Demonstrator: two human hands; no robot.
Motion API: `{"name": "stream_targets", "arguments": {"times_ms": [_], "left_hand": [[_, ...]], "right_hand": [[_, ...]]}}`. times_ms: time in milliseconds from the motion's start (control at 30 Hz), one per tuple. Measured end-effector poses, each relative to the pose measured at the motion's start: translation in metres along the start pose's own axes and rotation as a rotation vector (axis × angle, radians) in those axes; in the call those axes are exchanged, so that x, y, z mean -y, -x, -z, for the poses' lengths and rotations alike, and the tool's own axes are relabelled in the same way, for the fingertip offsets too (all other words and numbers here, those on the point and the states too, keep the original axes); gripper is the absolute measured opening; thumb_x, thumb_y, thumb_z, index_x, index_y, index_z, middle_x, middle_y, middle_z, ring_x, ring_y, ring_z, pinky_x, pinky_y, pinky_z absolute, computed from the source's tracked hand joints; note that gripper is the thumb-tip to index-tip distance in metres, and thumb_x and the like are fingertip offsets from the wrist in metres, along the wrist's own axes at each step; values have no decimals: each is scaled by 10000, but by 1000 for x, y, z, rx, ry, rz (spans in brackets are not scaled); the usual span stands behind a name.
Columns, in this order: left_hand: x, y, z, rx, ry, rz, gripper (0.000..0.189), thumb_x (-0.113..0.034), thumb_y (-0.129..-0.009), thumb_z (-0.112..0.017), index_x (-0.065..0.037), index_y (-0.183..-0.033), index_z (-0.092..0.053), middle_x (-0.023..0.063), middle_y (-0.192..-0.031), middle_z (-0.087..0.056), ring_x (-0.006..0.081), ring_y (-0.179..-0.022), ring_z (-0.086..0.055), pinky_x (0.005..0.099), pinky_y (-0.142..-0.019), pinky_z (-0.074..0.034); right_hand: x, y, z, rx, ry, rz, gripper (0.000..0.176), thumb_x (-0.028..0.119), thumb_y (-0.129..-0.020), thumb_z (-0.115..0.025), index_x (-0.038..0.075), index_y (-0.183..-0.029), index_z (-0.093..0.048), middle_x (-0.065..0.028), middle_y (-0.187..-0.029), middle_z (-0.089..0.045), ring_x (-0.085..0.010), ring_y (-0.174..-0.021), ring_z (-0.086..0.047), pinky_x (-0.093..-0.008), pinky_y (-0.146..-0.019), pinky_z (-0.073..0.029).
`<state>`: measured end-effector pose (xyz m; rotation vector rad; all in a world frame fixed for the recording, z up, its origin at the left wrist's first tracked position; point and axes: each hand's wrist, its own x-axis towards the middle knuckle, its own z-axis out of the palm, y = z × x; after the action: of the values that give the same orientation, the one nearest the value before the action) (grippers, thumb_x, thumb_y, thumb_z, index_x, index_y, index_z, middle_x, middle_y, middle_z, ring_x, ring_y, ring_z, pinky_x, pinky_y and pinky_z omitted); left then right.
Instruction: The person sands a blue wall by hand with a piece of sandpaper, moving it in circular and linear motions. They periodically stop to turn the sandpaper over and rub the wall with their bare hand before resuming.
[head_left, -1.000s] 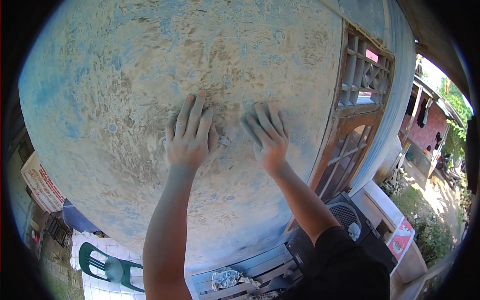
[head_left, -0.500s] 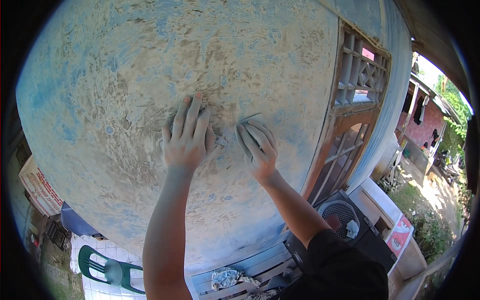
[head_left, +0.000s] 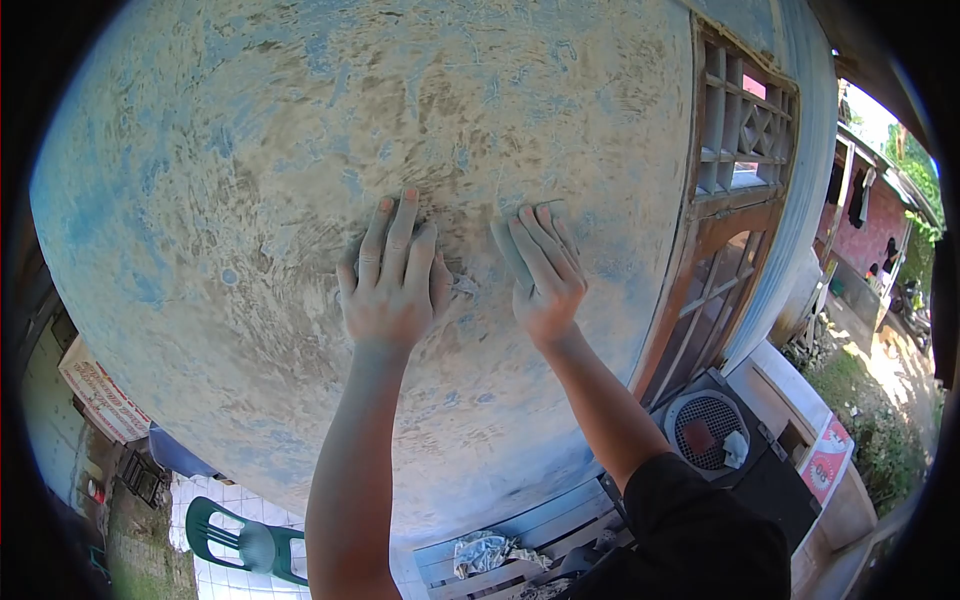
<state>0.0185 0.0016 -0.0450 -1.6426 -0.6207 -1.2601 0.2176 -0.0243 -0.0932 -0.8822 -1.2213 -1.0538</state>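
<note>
A brown wooden door (head_left: 700, 300) stands at the right, with a latticed vent panel (head_left: 745, 130) above it. Below the door sits a black speaker box (head_left: 760, 490) with a round grille (head_left: 708, 428); a pale cloth (head_left: 737, 448) lies at the grille's edge. A crumpled rag (head_left: 485, 552) rests on a slatted wooden bench (head_left: 545, 535). A green plastic chair (head_left: 240, 545) stands on white floor tiles (head_left: 210, 490). A red-lettered sign (head_left: 100, 400) hangs at far left, and a red building (head_left: 865, 240) shows at far right.

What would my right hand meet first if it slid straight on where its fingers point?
Nothing but more scuffed wall above the right hand; the way up looks free in view.
</note>
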Motion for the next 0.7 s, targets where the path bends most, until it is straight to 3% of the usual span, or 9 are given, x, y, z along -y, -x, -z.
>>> {"name": "stream_targets", "arguments": {"times_ms": [67, 233, 433, 533, 633, 700], "left_hand": [[-1, 0, 1, 8, 0, 0, 256, -260, -982, -620, -158, -1201, -704, 29, -1577, -598, 237, -1399, -579, 432, -1050, -422], [0, 1, 2, -2, -21, 3, 255, -275, -991, -615, -162, -1202, -703, 24, -1571, -603, 231, -1394, -584, 429, -1038, -424], [-1, 1, 0, 6, -19, 12, 245, -262, -991, -618, -156, -1194, -703, 31, -1564, -608, 241, -1374, -603, 426, -1031, -431], [-1, -1, 0, -6, 1, 7, 245, -258, -982, -626, -150, -1187, -705, 32, -1563, -608, 245, -1375, -600, 429, -1033, -431], [1, -2, -1, -11, -6, -4, 248, -257, -975, -631, -145, -1184, -707, 30, -1556, -615, 246, -1371, -600, 431, -1035, -430], [0, 0, -1, -21, 6, -2, 250, -255, -969, -636, -144, -1182, -706, 30, -1547, -623, 244, -1367, -602, 430, -1039, -429]], "right_hand": [[5, 5, 0, -51, -23, -34, 321, 63, -924, -721, 67, -1237, -796, -107, -1363, -749, -304, -1347, -668, -485, -1157, -513], [-7, 22, 22, 192, -95, 193, 335, 48, -912, -709, 39, -1238, -784, -138, -1372, -736, -313, -1356, -659, -466, -1136, -546], [10, -8, 5, 96, -130, 103, 315, 45, -940, -671, 35, -1236, -780, -137, -1382, -729, -309, -1346, -666, -461, -1137, -550], [14, 15, 7, 125, -140, 58, 312, 45, -929, -689, 32, -1226, -782, -135, -1365, -738, -313, -1339, -671, -463, -1134, -551], [-4, 17, 5, 76, -181, 194, 321, 33, -920, -697, 30, -1230, -781, -130, -1343, -750, -313, -1339, -670, -467, -1135, -549], [-3, 4, 1, 87, -167, 154, 321, 30, -922, -696, 33, -1230, -783, -125, -1334, -755, -312, -1338, -671, -467, -1133, -550]]}}
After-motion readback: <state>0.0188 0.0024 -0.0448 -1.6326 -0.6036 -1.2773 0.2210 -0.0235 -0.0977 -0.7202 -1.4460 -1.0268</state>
